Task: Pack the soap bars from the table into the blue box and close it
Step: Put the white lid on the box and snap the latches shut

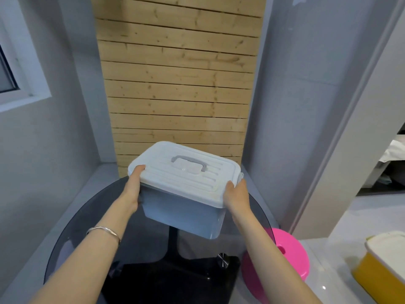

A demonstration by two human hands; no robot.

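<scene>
The blue box (182, 212) is held in the air above the round dark glass table (72, 233), tilted a little. Its pale lid (186, 172) lies on top, with a grey handle (189, 163) in the middle. My left hand (133, 189) grips the box's left end, thumb on the lid's edge. My right hand (237, 196) grips the right end by the side latch. No soap bars show; the box's inside is hidden.
A pink plastic stool (291, 257) stands on the floor to the right of the table. A yellow box with a white lid (385, 260) sits on a white surface at the lower right. A wooden slatted panel (179, 84) leans against the wall behind.
</scene>
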